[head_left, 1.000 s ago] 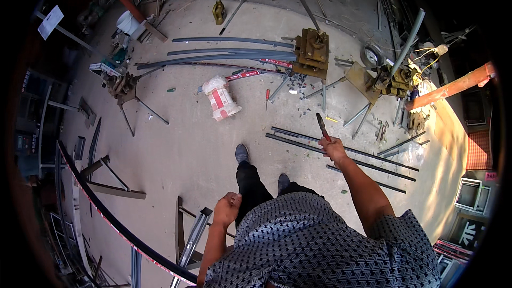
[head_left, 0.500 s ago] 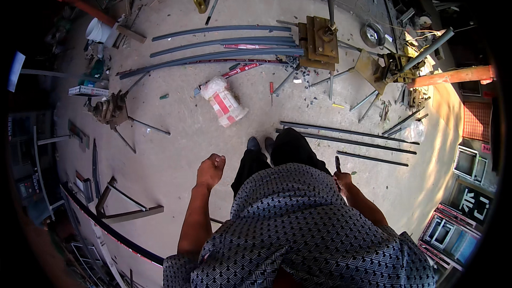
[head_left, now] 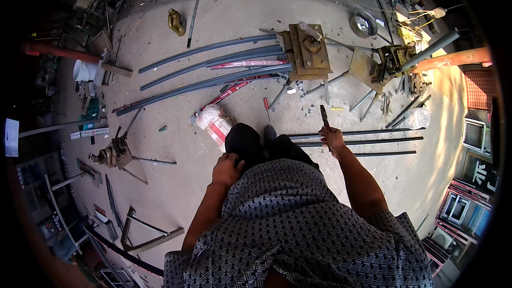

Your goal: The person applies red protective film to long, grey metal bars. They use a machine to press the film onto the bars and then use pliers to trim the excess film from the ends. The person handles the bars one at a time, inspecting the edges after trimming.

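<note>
My right hand is closed around a dark, narrow hand tool that points away from me; its exact kind is not clear. Below it on the floor lie several dark bars. My left hand hangs beside my left thigh, fingers loosely curled, with nothing visible in them. Just beyond my left knee, partly covered by it, is a red and white package in clear plastic. A screwdriver with a red handle lies on the floor ahead of my foot.
Long grey profiles lie across the floor ahead, ending at a heavy rusty metal stand. Another machine on legs stands to the right. At left is a smaller stand with splayed legs. An olive jug stands farther off.
My body has moved forward, left leg stepping out toward the package. The right hand has swung forward with the tool, and the left hand has come in against the thigh.
</note>
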The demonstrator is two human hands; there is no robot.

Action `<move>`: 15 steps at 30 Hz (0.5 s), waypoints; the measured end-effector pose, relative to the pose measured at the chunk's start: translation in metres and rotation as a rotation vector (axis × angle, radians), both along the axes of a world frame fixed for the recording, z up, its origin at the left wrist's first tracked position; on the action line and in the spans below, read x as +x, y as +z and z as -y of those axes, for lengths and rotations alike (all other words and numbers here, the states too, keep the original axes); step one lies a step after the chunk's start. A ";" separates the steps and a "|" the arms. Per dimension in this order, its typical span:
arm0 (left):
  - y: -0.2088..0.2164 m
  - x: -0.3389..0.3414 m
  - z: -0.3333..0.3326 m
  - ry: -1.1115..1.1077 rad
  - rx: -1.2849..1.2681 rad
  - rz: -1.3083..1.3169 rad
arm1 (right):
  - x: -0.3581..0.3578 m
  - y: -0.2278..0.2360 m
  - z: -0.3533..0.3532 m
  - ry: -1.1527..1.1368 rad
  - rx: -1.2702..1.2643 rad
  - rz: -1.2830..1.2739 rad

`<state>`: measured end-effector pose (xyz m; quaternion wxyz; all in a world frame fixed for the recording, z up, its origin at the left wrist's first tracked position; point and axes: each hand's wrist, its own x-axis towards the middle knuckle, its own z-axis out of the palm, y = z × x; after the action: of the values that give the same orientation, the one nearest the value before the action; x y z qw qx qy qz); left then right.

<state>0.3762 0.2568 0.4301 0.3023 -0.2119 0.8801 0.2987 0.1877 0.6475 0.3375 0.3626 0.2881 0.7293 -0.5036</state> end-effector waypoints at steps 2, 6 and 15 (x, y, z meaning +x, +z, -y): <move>0.006 -0.030 0.008 -0.083 -0.035 -0.051 | -0.013 0.021 0.019 0.032 0.047 -0.020; -0.001 -0.088 0.026 -0.288 -0.090 -0.167 | -0.014 0.026 0.026 -0.014 0.061 -0.003; -0.062 -0.199 0.072 -0.684 -0.014 0.113 | 0.070 -0.002 0.037 -0.270 0.154 0.252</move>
<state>0.1770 0.1844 0.3680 0.4317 0.0772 0.8841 0.1617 0.2578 0.6108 0.3354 0.3570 0.4708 0.6693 -0.4504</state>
